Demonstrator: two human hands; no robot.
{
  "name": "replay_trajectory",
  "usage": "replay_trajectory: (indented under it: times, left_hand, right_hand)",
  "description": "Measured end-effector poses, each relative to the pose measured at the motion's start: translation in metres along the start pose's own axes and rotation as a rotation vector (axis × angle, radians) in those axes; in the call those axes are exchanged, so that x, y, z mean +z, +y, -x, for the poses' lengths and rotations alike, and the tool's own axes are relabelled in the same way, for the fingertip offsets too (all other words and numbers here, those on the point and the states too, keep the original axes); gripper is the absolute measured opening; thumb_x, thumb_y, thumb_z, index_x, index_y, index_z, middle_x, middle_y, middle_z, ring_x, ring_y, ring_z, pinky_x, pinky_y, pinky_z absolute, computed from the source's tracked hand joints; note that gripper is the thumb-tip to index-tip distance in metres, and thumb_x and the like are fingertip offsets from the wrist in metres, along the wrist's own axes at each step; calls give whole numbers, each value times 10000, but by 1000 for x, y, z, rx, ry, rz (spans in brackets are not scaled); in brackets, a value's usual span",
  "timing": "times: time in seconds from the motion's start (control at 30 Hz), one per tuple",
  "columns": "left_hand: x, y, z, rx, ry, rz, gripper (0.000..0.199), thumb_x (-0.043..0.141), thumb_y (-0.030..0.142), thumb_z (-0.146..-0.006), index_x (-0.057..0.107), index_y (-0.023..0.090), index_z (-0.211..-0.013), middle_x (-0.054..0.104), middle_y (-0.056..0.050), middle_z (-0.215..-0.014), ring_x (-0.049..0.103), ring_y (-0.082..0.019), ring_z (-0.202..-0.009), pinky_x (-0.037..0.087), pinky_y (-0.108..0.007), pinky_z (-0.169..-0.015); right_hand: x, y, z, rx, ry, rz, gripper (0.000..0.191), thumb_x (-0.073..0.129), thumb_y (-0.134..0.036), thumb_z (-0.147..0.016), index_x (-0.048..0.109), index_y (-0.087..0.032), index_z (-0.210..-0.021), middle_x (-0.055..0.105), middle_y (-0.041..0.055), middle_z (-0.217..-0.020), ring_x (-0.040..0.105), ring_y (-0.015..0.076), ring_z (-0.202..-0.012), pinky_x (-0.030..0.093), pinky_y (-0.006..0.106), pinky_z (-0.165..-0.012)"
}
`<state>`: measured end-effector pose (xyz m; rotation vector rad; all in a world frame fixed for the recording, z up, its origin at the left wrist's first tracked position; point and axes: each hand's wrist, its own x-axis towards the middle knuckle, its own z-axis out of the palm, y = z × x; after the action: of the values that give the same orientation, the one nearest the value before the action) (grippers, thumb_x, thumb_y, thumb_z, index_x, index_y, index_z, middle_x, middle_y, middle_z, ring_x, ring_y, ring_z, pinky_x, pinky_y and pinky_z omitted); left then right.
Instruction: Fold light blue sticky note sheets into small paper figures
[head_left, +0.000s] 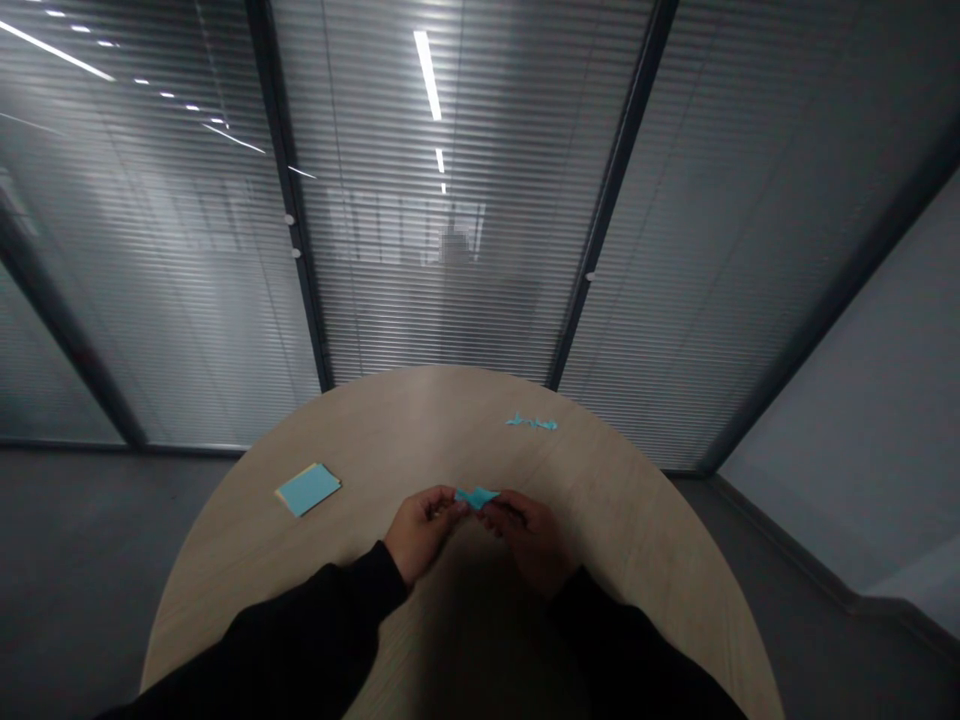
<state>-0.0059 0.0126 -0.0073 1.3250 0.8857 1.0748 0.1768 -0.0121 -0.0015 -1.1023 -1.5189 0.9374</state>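
Turquoise creased paper, a small folded piece (478,497), was held just above the near-middle of the round, pale wood-grained table (405,425), between the person's two bare hands. The left hand (421,530) pinched its left end between thumb and fingers; the right hand (534,538) gripped its right end the same way, its fingers curled in. Black long sleeves (322,625) covered both forearms. Well to the left lay a flat stack of rectangular light-blue sheets (309,490), a yellow edge showing beneath. Beyond the right hand, near the far rim, a short row of tiny turquoise shapes (532,423) rested, too small to make out. Behind the table stood dark-framed panels with grey horizontal slatted blinds (450,330)
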Motion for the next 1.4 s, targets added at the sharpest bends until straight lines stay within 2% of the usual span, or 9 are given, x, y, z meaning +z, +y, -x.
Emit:
replay_trajectory:
  times: [0.17,0.37,0.47,0.77,0.97,1.17,1.4]
  left_hand:
    - [-1,2,0,-27,14,-4,388,736,494,-743,689,136,-885,587,17,-619,442,-87,-504,333,-212,-504]
    - [-1,5,1,-14,-98,68,416,750,522,-732,692,132,-865,715,-69,-806,592,-140,-673,428,-254,-647]
    - [-2,4,0,-8,-99,83,390,735,505,-761,691,137,-883,724,-74,-845,588,-134,-679,416,-244,-632]
    - [-2,2,-2,5,-128,45,393,730,513,-757,687,136,-860,714,-60,-791,586,-138,-657,425,-253,-633]
    - [-4,-5,-2,49,-172,9,351,711,473,-792,702,139,-900,727,-79,-841,643,-184,-787,467,-295,-750]
    - [-2,-2,1,38,-143,-77,373,708,479,-787,698,131,-920,720,-79,-833,621,-172,-726,451,-286,-700]
    - [-3,-6,1,66,-142,-146,399,674,512,-800,694,132,-921,669,-45,-747,553,-146,-643,412,-267,-631]
  right_hand:
    - [-2,3,-1,12,10,17,312,568,-434,-889,717,-161,-859,673,41,-736,579,150,-649,455,262,-607]
    - [-3,-1,-1,-23,-40,69,293,534,-388,-909,722,-168,-858,634,21,-679,568,148,-642,446,266,-622]
    - [-3,-1,0,-26,-46,66,311,521,-401,-915,725,-169,-876,635,22,-684,567,148,-635,452,268,-620]
    - [0,-5,1,16,-81,3,299,579,-435,-866,712,-167,-848,661,31,-748,569,141,-638,463,264,-610]
    - [2,-7,2,74,-76,-73,310,648,-459,-814,697,-166,-906,667,28,-748,577,146,-637,465,262,-599]
    - [4,-6,2,82,-68,-98,330,647,-498,-830,635,-169,-838,647,21,-734,567,136,-621,450,250,-577]
    - [7,-3,3,54,-51,-75,333,642,-502,-836,609,-174,-882,636,15,-750,576,135,-634,459,247,-586]
